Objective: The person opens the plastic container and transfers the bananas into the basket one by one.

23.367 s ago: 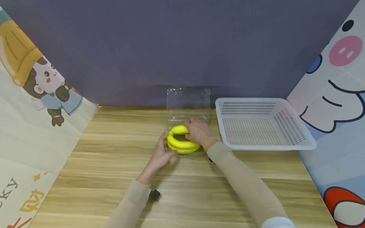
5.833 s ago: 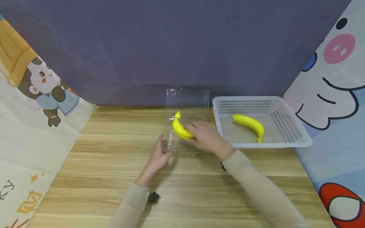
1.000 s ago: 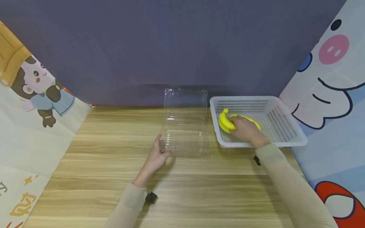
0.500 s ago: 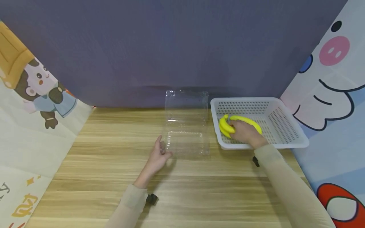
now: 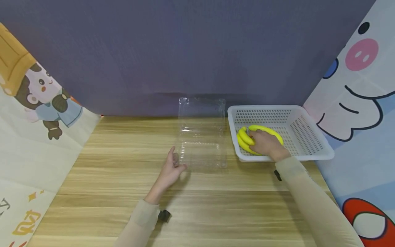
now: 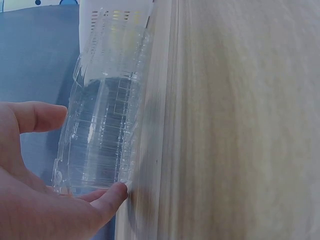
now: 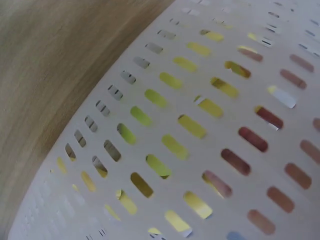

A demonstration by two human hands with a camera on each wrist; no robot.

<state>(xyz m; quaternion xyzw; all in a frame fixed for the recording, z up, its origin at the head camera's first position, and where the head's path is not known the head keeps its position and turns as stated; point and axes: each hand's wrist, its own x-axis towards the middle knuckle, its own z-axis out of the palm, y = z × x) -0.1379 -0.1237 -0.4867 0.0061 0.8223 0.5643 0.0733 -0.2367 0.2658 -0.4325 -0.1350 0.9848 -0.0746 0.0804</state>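
In the head view a white slotted basket stands at the right with yellow bananas in it. My right hand reaches inside over the near rim, fingers curled on a banana at the left end. A second banana lies just under it, partly covered. Another banana lies behind my hand. My left hand rests at the left end of a clear plastic clamshell box, its lid up. The left wrist view shows index finger and thumb spread wide, thumb tip at the box's near edge.
The box and basket stand side by side on a wood-grain table, before a dark grey back panel. Cartoon-printed panels flank both sides. Basket slots fill the right wrist view, yellow and skin showing through them.
Long ago the bananas lay in the plastic box; now they are in the basket. Over the last second my right hand lowers its banana there. The left hand keeps its place.
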